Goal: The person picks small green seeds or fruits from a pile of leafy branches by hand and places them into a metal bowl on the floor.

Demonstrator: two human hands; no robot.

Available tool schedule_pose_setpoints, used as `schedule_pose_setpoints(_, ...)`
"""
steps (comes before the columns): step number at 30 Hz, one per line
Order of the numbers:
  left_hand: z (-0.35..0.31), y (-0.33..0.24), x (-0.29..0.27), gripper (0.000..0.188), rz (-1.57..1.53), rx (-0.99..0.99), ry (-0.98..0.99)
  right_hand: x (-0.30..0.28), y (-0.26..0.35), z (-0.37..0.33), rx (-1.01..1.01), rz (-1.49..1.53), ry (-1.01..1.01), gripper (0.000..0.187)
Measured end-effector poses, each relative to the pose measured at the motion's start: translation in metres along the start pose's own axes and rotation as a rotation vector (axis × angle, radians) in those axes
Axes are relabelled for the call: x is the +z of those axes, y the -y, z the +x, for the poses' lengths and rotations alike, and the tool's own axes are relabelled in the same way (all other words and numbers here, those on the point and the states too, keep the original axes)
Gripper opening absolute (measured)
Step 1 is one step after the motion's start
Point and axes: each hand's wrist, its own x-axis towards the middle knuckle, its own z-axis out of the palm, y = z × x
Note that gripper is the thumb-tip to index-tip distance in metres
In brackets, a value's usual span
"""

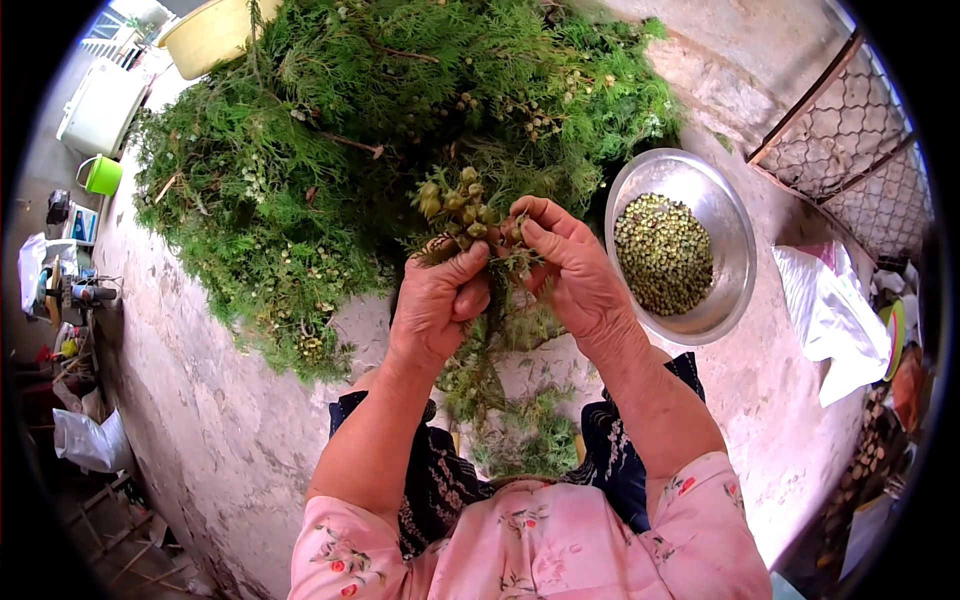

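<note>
As the view looks straight down past a pink floral top (550, 540), two bare hands meet over a rough concrete floor (220, 450). The left hand (440, 295) has its grip clamped on a sprig (465, 205), thumb pressed against curled fingers; the sprig rises above that thumb, thick with round, yellow-green cones. Just beside it, the right hand (572, 270) has its grip clamped, thumb and fingertips together, on a leafy twig (520, 262); whether this joins the sprig, I cannot tell. Beyond the hands, a broad heap (270, 190) of feathery green branches, dotted with small cones, spreads over the floor toward its far edge. Right of the heap, toward the floor's right edge, sits a shiny metal bowl (738, 240), partly filled with small greenish balls (665, 255). Farther right, a white sack (830, 305) lies near a rusty-framed mesh panel (860, 150). Loose greenery (535, 440) lies on the floor between the knees. Along the floor's left edge stands a lime-green bucket (103, 176); at the far left corner, a yellow tub (210, 38) shows behind the heap.
</note>
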Motion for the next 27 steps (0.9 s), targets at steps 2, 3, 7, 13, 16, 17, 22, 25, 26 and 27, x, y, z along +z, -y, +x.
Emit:
schedule_pose_setpoints(2, -0.001, 0.000, 0.003, 0.016, 0.069, 0.041, -0.021, -0.005, -0.004, 0.004, -0.015, 0.040, -0.011, 0.014)
schedule_pose_setpoints(3, -0.002, 0.000, 0.004, 0.016, 0.139, 0.079, -0.043, -0.004, -0.004, 0.003, -0.015, 0.038, -0.009, 0.014)
schedule_pose_setpoints(7, -0.004, -0.002, 0.003, 0.014, 0.155, 0.142, -0.050, -0.001, -0.001, 0.002, -0.046, -0.041, 0.006, 0.017)
schedule_pose_setpoints(13, -0.003, -0.005, 0.001, 0.015, 0.329, 0.150, -0.137, -0.003, 0.009, 0.001, -0.183, -0.349, 0.062, 0.018)
schedule_pose_setpoints(16, -0.006, -0.007, 0.004, 0.016, 0.327, 0.102, -0.172, -0.004, 0.010, -0.001, -0.169, -0.386, 0.056, 0.018)
schedule_pose_setpoints(17, -0.007, -0.008, 0.005, 0.018, 0.326, 0.080, -0.156, -0.001, 0.008, -0.002, -0.209, -0.549, 0.003, 0.017)
schedule_pose_setpoints(22, -0.005, 0.004, 0.005, 0.021, 0.482, 0.237, -0.149, 0.004, -0.001, -0.005, -0.564, -1.065, 0.001, 0.019)
schedule_pose_setpoints(25, -0.009, 0.000, 0.010, 0.019, 0.456, 0.168, -0.266, 0.005, -0.007, -0.006, -0.587, -1.122, -0.005, 0.020)
schedule_pose_setpoints(26, -0.009, 0.000, 0.010, 0.018, 0.395, 0.129, -0.303, 0.005, -0.009, -0.006, -0.604, -1.142, -0.011, 0.020)
schedule_pose_setpoints(27, -0.010, 0.001, 0.010, 0.015, 0.397, 0.138, -0.296, 0.007, -0.009, -0.007, -0.605, -1.134, -0.027, 0.016)
